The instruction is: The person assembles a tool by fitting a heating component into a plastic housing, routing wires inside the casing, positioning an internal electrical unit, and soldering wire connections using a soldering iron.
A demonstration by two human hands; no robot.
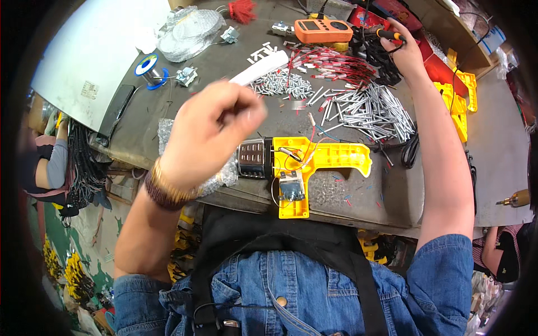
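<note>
My left hand [210,134] hovers above the bench, blurred, its fingers curled in; whatever lies between them, if anything, is hidden. At the far right my right hand [408,56] grips the black-and-orange handle of a soldering iron [390,35], beside a heap of black leads. In front of me lies an open yellow pistol-shaped housing [336,155] with a slotted metal barrel [255,158] on its left. Wires and a black-and-metal switch-like part [292,189] sit in the housing. A white tube [260,68] lies beyond my left hand.
Long silver screws or pins [372,112] and shorter screws [283,84] are piled mid-bench, near red wires [336,64] and an orange multimeter [323,31]. A solder spool [149,70] and bubble wrap [190,33] stand left. Yellow shells [459,106] lie right. Other people sit at both sides.
</note>
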